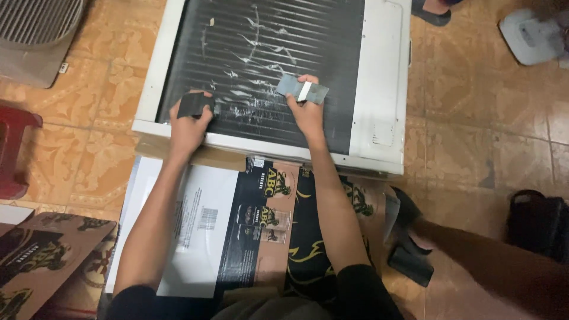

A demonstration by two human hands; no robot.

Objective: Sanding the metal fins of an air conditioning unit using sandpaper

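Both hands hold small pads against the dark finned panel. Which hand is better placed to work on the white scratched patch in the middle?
Probably the right hand: its grey pad sits by the scratched patch. The left hand and dark pad are near the panel's edge.

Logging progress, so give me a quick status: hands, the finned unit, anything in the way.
Left hand grips a dark flat pad. Right hand holds a grey flat tool. Both on the white-framed, black-finned unit. Nothing in the way.
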